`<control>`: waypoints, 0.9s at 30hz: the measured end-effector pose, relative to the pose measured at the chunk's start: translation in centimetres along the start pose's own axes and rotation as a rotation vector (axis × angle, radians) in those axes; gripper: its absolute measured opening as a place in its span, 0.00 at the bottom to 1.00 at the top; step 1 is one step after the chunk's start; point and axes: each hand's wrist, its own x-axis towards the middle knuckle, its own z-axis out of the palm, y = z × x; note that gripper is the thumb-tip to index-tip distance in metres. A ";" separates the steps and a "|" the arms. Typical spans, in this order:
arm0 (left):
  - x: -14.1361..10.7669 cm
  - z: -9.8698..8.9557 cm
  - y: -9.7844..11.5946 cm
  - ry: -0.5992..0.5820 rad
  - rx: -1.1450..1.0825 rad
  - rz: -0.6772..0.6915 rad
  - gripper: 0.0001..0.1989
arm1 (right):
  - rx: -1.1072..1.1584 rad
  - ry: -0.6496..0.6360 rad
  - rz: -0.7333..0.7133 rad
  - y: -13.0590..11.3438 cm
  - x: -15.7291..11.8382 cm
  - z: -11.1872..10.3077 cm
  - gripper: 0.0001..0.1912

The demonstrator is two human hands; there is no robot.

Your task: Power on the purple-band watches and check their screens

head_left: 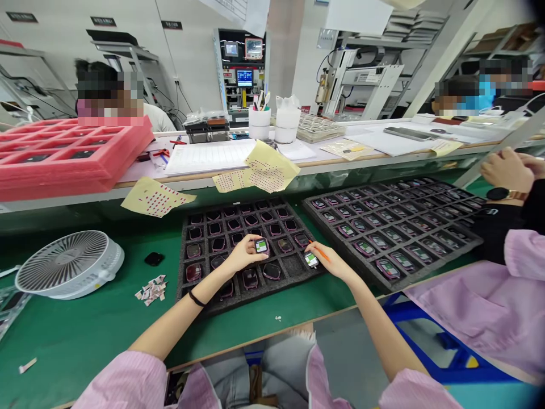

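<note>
My left hand (243, 255) grips a small square watch body (261, 246) by its edges, its screen lit green and white. My right hand (334, 264) pinches a second lit watch body (311, 259) along with a thin orange stick (319, 250), perhaps a pen. Both hands are over a dark foam tray (293, 265) whose compartments hold several dark-screened watch bodies in purplish frames. One compartment near its front right, between my hands, holds no watch. To the right lies a second foam tray (378, 287) with several watch bodies, some lit.
On the green bench (128, 335) are a white fan (70, 264), a loose black watch body (154, 259) and a pile of paper scraps (152, 290). Yellow sticker sheets (158, 197) hang from the shelf, which bears pink foam (123, 162). A co-worker's hands (506, 170) are at the right.
</note>
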 end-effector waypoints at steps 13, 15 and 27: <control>-1.7 -1.9 -0.4 0.103 -0.082 0.044 0.26 | 0.792 -0.172 0.248 -5.1 2.5 0.7 0.17; -1.9 -2.2 -0.3 0.118 -0.075 0.079 0.26 | 0.790 -0.237 0.208 -6.6 3.8 1.7 0.20; -2.5 -4.8 -0.5 0.410 -0.055 0.101 0.23 | 0.890 -0.329 0.305 -8.5 11.2 10.2 0.14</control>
